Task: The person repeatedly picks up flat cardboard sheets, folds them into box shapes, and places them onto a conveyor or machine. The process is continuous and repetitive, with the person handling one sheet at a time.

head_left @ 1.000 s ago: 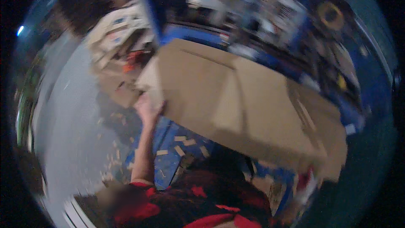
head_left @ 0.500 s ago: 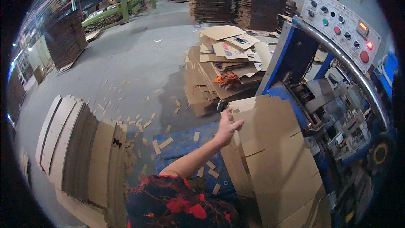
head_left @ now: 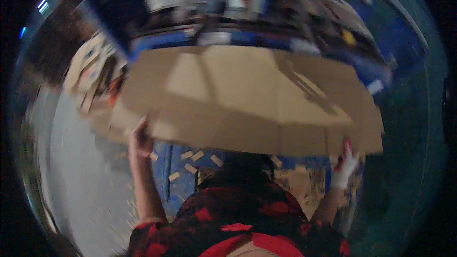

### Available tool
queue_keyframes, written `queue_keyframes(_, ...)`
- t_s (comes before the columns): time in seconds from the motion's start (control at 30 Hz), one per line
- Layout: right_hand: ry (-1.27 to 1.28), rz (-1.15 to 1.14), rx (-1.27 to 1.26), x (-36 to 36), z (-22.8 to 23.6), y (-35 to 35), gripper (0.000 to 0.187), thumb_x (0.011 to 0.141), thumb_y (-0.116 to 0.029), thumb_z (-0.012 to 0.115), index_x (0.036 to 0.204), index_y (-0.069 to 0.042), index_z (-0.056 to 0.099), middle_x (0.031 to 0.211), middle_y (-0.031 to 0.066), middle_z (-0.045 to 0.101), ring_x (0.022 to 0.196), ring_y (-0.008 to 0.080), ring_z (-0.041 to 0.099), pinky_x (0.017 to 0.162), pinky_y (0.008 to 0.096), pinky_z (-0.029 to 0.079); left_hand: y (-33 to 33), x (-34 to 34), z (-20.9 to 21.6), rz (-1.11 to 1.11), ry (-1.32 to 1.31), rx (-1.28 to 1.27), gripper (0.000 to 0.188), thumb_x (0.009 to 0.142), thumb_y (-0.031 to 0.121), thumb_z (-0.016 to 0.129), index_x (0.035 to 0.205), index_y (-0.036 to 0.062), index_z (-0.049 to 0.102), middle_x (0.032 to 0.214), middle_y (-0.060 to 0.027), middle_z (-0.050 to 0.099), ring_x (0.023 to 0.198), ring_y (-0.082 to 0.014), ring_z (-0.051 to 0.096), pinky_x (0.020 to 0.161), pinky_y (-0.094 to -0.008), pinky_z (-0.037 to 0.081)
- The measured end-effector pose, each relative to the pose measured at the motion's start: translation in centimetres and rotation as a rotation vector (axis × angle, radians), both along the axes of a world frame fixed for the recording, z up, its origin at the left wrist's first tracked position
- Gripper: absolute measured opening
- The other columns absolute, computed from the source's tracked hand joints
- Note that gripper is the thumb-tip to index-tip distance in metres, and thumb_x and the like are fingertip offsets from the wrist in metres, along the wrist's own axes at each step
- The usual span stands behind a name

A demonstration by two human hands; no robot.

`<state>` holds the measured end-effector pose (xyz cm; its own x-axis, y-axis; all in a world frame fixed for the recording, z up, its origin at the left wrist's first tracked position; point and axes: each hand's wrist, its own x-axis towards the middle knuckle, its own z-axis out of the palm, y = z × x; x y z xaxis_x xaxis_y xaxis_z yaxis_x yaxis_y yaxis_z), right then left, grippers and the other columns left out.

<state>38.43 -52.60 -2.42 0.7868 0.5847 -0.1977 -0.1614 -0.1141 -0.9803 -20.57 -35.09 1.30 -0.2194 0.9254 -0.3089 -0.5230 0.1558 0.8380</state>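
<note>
A wide brown cardboard sheet spans the space in front of me, level with the machine's front. On its near left edge my left hand is closed, thumb on top. My right hand, with something white wrapped over part of it, grips the near right edge. Motion smears both hands, and the fingers under the sheet are hidden. Light and shadow fall across the board; whether other sheets lie beneath it cannot be made out.
Beyond the sheet stands a blue machine with blurred metal parts. A pile of cardboard scraps is at the left. Small cardboard offcuts lie scattered on a blue surface below the sheet.
My view has swung right to face the machine. My right hand has come into view on the sheet's right edge. The cardboard now lies crosswise before me.
</note>
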Motion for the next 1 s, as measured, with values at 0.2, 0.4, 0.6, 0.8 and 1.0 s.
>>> queue_keyframes(0.2, -1.095, -0.406, -0.655, 1.6, 0.5, 0.7, 0.096, 0.068, -0.037, 0.083, 0.139, 0.002, 0.034, 0.148, 0.0293, 0.017, 0.135, 0.0402, 0.026, 0.107, 0.0418, 0.033, -1.2, 1.0, 1.8, -0.057, 0.608, 0.171, 0.032, 0.090, 0.005, 0.055, 0.122, 0.0006, 0.053, 0.114, -0.0108, 0.059, 0.099, -0.0214, 0.061, 0.079, -0.0309, 0.050)
queue_keyframes(0.4, -1.178, -0.305, -0.053, -4.8, 4.8, 1.8, 0.070, 0.080, -0.021, 0.074, 0.137, -0.001, 0.039, 0.146, 0.0258, 0.026, 0.133, 0.0403, 0.030, 0.103, 0.0435, 0.036, -1.3, 4.2, 0.3, -0.246, 1.247, 0.303, 0.037, 0.089, 0.001, 0.052, 0.126, 0.0013, 0.053, 0.123, -0.0153, 0.057, 0.112, -0.0276, 0.056, 0.091, -0.0374, 0.046)
queue_keyframes(0.6, -1.849, 0.737, -0.212, -8.8, 3.7, 6.3, 0.043, 0.078, -0.010, 0.064, 0.119, -0.016, 0.057, 0.135, 0.0167, 0.044, 0.123, 0.0385, 0.043, 0.095, 0.0510, 0.041, 0.8, 8.2, -1.3, -0.417, 1.468, 0.620, 0.074, 0.071, -0.010, 0.054, 0.141, 0.0058, 0.037, 0.139, -0.0199, 0.044, 0.127, -0.0377, 0.044, 0.104, -0.0398, 0.038)
queue_keyframes(0.8, -2.167, 0.848, -0.206, -7.1, 2.1, 15.3, 0.051, 0.069, -0.010, 0.062, 0.118, -0.025, 0.061, 0.133, 0.0097, 0.048, 0.119, 0.0369, 0.048, 0.090, 0.0516, 0.043, 7.6, 11.9, 0.7, -0.494, 1.547, 0.800, 0.077, 0.068, -0.009, 0.053, 0.142, 0.0067, 0.037, 0.141, -0.0183, 0.041, 0.132, -0.0375, 0.037, 0.108, -0.0435, 0.034)
queue_keyframes(1.0, -1.778, 0.813, 0.064, -4.9, 2.6, 25.6, 0.047, 0.073, -0.004, 0.059, 0.118, -0.017, 0.061, 0.126, 0.0101, 0.055, 0.122, 0.0287, 0.048, 0.106, 0.0445, 0.032, 17.4, 14.0, -1.9, -0.428, 1.605, 0.811, 0.061, 0.081, -0.001, 0.049, 0.140, 0.0055, 0.038, 0.144, -0.0177, 0.037, 0.134, -0.0362, 0.033, 0.108, -0.0422, 0.034)
